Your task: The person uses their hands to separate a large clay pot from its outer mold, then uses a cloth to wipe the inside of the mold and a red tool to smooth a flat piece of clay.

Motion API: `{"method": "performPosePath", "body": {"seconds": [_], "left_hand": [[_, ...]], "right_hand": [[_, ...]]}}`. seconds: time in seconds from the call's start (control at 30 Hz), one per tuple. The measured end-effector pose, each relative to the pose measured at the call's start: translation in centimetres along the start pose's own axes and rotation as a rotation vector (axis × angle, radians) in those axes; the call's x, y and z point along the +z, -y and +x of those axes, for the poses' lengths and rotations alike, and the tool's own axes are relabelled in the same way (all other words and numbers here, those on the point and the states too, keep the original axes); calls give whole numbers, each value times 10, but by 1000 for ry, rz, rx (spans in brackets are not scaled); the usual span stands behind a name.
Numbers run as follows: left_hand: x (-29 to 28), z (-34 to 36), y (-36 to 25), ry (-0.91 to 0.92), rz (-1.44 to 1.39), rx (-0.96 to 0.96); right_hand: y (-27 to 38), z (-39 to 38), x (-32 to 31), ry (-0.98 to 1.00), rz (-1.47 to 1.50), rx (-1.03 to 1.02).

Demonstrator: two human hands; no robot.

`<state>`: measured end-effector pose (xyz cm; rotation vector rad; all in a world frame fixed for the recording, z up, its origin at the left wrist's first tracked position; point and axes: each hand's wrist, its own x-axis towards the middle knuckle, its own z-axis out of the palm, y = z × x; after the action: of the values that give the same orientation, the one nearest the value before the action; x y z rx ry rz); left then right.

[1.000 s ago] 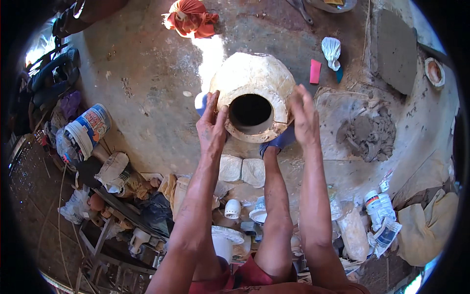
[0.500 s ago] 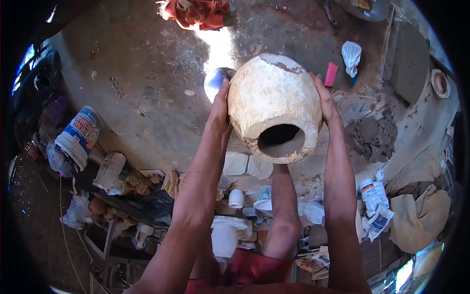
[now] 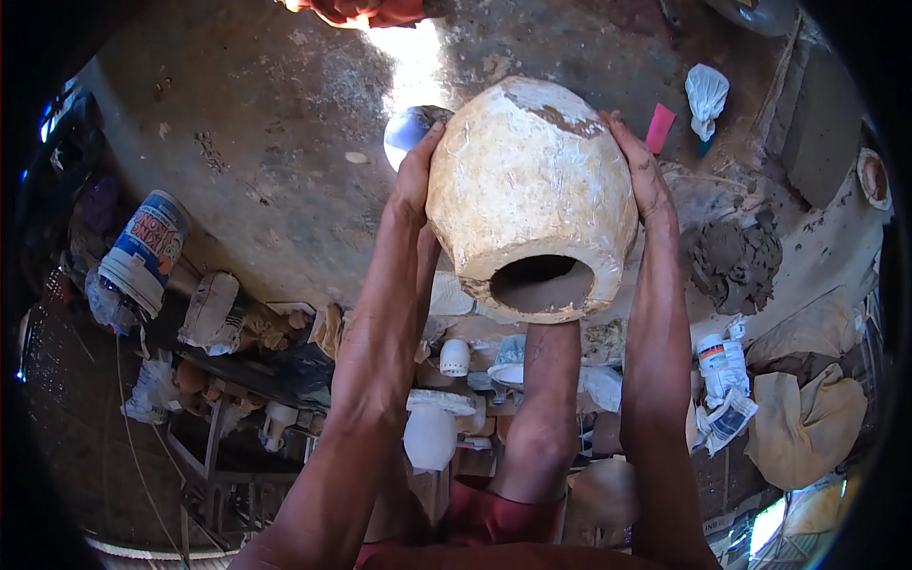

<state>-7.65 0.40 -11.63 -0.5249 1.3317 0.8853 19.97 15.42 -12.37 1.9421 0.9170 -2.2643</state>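
Note:
Between my two hands is a large, round, off-white plaster mould (image 3: 537,190), hollow, with a rough brown chipped patch on its far upper edge. Its wide round opening, dark and greyish inside, is tilted toward me. My left hand (image 3: 418,173) presses on its left side, while my right hand (image 3: 646,176) grips the right side with fingertips near the chipped patch. Both palms lie against the wall, and the fingers are partly hidden behind it. Beyond my left hand shows a shiny pale-blue round thing (image 3: 407,136), partly covered.
Grey clay lumps (image 3: 736,258) lie on the right beside a cloth (image 3: 807,427). Farther off are a pink piece (image 3: 659,127) and a white plastic bag (image 3: 706,95). A labelled bucket (image 3: 145,249) stands left. Near my legs are a white pot (image 3: 430,437) and a white cup (image 3: 455,358).
The mould has come slightly nearer and looks larger, held by both hands throughout. My view has shifted a little, so the red cloth at the far edge shows less.

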Motion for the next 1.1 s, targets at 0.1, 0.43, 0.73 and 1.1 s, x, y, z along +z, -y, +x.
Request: {"method": "performPosePath", "body": {"seconds": [0.1, 0.43, 0.73, 1.1], "left_hand": [[-1, 0, -2, -6, 28, 5], [-1, 2, -4, -20, 190, 90], [-10, 10, 0, -29, 269, 188], [-7, 13, -6, 31, 368, 205]], "right_hand": [[0, 0, -2, -9, -81, -102], [-3, 8, -7, -2, -85, -87], [-8, 9, -12, 27, -76, -73], [8, -8, -11, 117, 48, -56]]}}
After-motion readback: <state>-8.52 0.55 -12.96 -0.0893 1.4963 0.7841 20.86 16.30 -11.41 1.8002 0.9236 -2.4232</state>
